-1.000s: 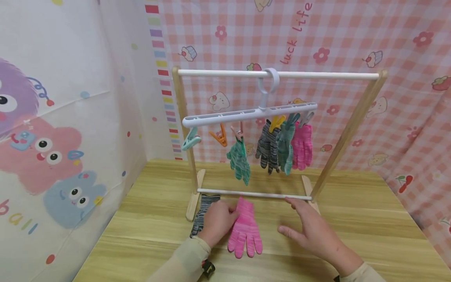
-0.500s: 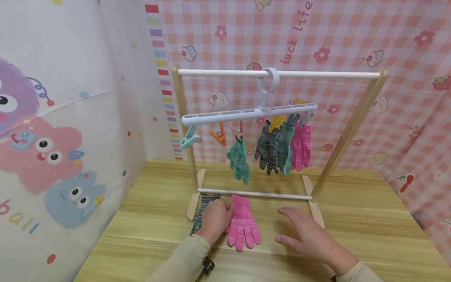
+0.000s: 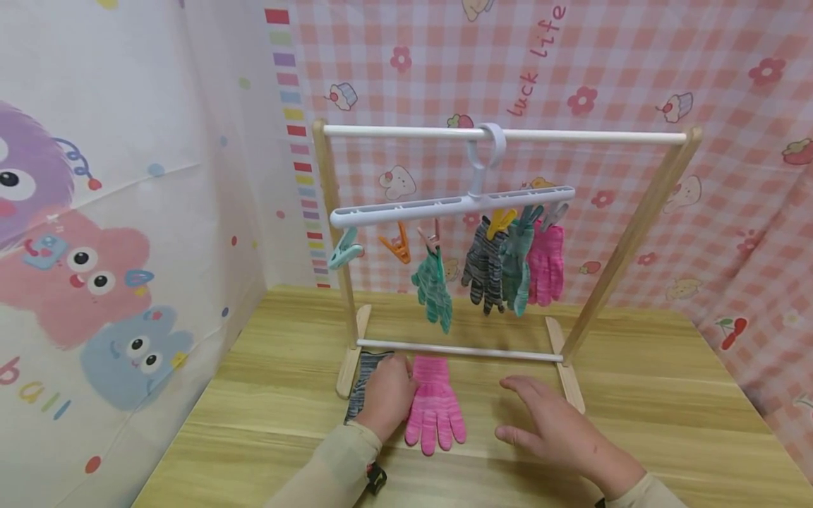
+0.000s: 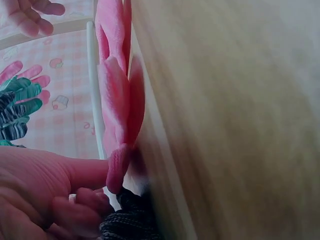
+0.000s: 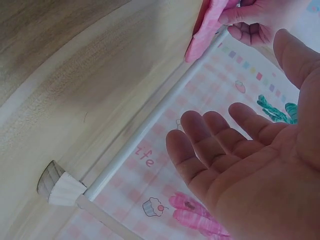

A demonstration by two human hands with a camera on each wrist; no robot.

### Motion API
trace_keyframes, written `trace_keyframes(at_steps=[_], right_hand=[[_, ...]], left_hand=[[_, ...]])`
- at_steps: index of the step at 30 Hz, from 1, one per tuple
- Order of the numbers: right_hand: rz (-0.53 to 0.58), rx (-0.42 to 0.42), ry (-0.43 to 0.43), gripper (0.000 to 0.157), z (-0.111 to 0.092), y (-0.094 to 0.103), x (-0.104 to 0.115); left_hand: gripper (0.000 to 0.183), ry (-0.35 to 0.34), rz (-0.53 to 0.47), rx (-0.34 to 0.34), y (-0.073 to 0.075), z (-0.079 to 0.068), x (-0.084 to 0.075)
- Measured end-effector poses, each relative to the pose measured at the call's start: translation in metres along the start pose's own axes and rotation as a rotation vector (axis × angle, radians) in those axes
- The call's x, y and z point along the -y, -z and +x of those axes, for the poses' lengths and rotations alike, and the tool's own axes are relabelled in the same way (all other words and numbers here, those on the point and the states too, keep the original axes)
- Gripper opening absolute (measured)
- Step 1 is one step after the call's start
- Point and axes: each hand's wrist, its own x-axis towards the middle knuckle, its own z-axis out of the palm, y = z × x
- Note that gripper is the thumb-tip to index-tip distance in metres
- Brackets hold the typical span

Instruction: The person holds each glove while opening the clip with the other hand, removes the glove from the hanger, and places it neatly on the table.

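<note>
A pink knit glove (image 3: 435, 406) lies flat on the table with its fingers toward the near edge. My left hand (image 3: 389, 395) pinches it at its left side; in the left wrist view the thumb (image 4: 90, 172) meets the pink glove's thumb (image 4: 117, 167). Partly under that hand is a grey-black striped glove (image 3: 360, 384). My right hand (image 3: 552, 430) is held to the right of the pink glove, apart from it, fingers spread and holding nothing. In the right wrist view its palm (image 5: 265, 175) shows bare.
A wooden rack (image 3: 622, 247) with a white top bar carries a grey hanger (image 3: 406, 210). Clipped to it hang a green glove (image 3: 433, 289), a grey-black glove (image 3: 484, 268), a teal glove (image 3: 517, 271) and a pink glove (image 3: 547, 264). Mint (image 3: 345, 250) and orange clips (image 3: 396, 245) hold nothing.
The pink glove has shifted left and its fingers have straightened out on the table. My right hand has drawn slightly left and nearer. The left hand stays almost in place.
</note>
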Motion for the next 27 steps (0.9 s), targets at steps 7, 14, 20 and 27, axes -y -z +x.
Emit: trace_keyframes(at_steps=[7, 14, 20, 27], right_hand=[[0.006, 0.004, -0.008, 0.071, -0.0002, 0.0005, 0.0003], [-0.003, 0.003, 0.003, 0.072, -0.0005, 0.0010, -0.0013], [0.001, 0.006, -0.006, 0.072, -0.0007, 0.0010, -0.0014], [0.000, 0.015, -0.011, 0.071, 0.0001, 0.0003, -0.0002]], left_hand=[[0.021, 0.027, -0.003, 0.033, 0.0005, 0.0012, 0.0016], [0.022, 0.028, 0.021, 0.047, 0.0003, 0.0016, 0.0010], [0.019, 0.048, -0.001, 0.074, 0.0014, 0.0020, -0.0003], [0.016, 0.035, -0.023, 0.084, 0.0087, -0.0016, -0.0040]])
